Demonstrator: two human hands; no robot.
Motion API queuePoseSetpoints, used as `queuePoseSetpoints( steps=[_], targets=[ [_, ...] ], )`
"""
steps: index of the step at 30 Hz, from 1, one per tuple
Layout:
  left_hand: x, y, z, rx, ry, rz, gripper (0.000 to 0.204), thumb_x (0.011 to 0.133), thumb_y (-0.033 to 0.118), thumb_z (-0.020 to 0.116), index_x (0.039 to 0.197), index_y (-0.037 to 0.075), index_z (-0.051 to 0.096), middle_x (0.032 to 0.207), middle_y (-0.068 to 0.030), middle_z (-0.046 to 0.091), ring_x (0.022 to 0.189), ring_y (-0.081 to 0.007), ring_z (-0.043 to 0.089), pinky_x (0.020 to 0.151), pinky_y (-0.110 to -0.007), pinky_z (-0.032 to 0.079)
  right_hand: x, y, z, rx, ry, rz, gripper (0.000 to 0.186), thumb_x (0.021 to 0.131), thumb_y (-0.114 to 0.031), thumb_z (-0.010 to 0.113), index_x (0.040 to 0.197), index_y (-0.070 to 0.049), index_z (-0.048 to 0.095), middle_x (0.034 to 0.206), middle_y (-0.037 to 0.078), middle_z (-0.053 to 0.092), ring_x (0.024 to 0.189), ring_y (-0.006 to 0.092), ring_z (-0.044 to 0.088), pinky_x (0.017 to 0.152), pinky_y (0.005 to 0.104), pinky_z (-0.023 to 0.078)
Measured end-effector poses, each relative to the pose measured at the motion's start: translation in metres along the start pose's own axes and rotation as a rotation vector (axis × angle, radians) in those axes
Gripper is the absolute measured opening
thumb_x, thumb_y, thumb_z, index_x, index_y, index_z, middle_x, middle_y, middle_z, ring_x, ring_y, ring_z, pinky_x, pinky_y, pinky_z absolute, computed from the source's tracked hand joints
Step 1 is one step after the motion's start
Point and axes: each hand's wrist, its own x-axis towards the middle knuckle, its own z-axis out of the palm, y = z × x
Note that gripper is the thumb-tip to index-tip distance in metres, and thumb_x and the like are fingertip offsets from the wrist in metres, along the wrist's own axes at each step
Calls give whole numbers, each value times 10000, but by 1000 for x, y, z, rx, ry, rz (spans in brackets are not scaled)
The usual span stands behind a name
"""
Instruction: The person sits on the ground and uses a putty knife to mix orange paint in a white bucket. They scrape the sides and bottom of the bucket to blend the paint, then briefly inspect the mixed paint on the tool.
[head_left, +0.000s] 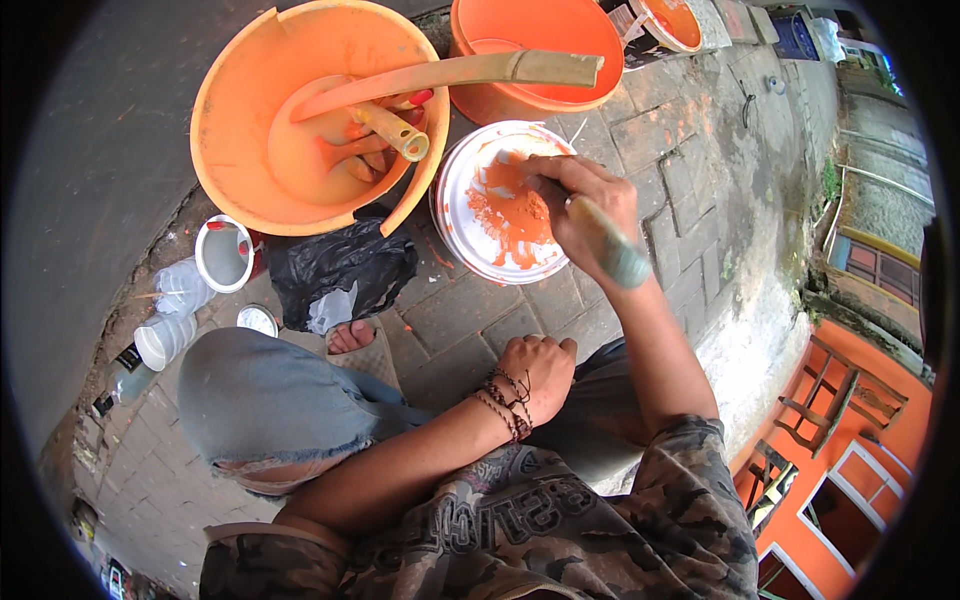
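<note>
My right hand point(590, 200) grips a tool with a worn, rounded wooden handle point(605, 240). Its working end is hidden among the fingers and in thick orange paste point(513, 212). The paste is smeared over the white round lid of a bucket point(472, 205), just under this hand. Closed in a loose fist, my left hand point(540, 375) rests by my right knee, with braided bracelets at its wrist. I see nothing sticking out of it. Beyond the bucket on the left stands a broken-rimmed orange basin point(235, 130) with orange liquid and a long flat stick point(430, 78) across it.
A bamboo piece point(395, 130) leans in the basin. Another orange tub point(480, 25) and a paint pail point(672, 25) stand behind. Left of the bucket lie a black plastic bag point(340, 270), a white can point(222, 262) and clear plastic cups point(165, 338). Grey paving point(450, 310) runs underneath.
</note>
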Motion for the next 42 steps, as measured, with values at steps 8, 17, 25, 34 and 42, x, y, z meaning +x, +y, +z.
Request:
queuePoseSetpoints(
  steps=[8,17,25,34,42],
  targets=[
    [4,-11,17,-103,54,-14,175,856,173,704,941,77,584,880,-145,679,857,-357,685,788,-462,526,32,24,-24,-30,-16,288,158,898,-62,716,997,60,696,894,135,761,839,191,743,742,317,571],
    [-1,-10,6,-68,35,-30,207,866,199,702,972,53,600,878,-169,685,862,-360,690,783,-467,526,43,18,-12,-165,-78,96,100,881,-69,717,970,-21,718,832,123,728,740,247,715,673,355,543],
    [-4,-9,-3,24,0,-22,125,913,121,561,989,59,638,891,-116,714,891,-279,715,794,-410,543,53,4,-4,-244,-137,33,193,813,-48,656,995,-88,703,865,179,687,780,406,664,687,492,541],
    [-3,-10,3,-2,29,-2,126,908,119,563,984,56,640,890,-120,718,897,-276,716,792,-404,541,31,1,-10,75,-257,157,127,930,-65,690,1012,32,695,911,103,746,883,168,721,759,310,568],
    [0,-2,12,-31,61,37,230,859,198,703,969,32,589,850,-154,673,847,-340,692,766,-458,526,-19,21,-9,105,-33,273,165,963,-74,659,1091,28,681,1012,106,743,967,159,704,859,284,553]
  ],
)
